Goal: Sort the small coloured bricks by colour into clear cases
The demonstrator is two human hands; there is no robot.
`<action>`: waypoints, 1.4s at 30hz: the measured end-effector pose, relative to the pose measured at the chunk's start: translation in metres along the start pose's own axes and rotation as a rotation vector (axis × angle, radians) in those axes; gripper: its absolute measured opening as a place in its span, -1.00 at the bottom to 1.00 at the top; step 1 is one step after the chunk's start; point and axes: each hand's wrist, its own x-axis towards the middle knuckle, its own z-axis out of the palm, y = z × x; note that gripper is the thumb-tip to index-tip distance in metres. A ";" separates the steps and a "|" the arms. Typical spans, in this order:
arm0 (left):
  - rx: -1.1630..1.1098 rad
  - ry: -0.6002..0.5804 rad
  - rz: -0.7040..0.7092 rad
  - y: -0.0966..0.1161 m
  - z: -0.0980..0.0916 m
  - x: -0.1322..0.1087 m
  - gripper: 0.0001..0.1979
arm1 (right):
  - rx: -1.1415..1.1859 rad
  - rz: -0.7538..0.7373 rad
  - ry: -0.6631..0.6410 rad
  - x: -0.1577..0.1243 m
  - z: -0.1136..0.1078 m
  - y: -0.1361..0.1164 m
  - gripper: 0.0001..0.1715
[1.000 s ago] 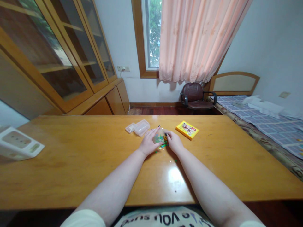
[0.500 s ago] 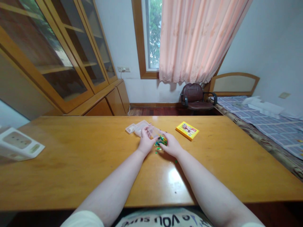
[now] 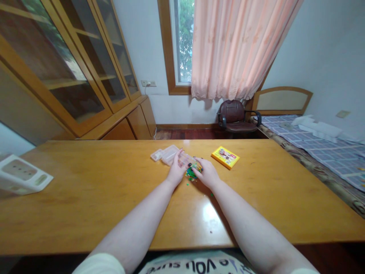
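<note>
My left hand [image 3: 176, 171] and my right hand [image 3: 207, 173] meet over the middle of the wooden table [image 3: 85, 190]. Between them is a small heap of tiny green and yellow pieces [image 3: 191, 173]. My left hand's fingers close on a small clear plastic piece [image 3: 186, 157], lifted just above the heap. My right hand curls around the heap from the right, fingertips touching the pieces. A few loose green bits [image 3: 211, 194] lie on the table near my right wrist.
Clear plastic boxes [image 3: 164, 154] sit just beyond my left hand. A yellow booklet [image 3: 225, 156] lies to the right. A white device [image 3: 19, 177] rests at the table's left edge. Behind stand a glass-door cabinet [image 3: 65, 72], a brown chair [image 3: 235, 116] and a bed [image 3: 322, 148].
My left hand was lying flat over the pieces; it has lifted and closed on the clear plastic piece. My right hand has cupped the heap more closely.
</note>
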 end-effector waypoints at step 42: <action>1.037 0.508 0.185 0.013 -0.080 0.033 -0.63 | -0.285 0.509 0.288 0.011 -0.022 0.055 -0.48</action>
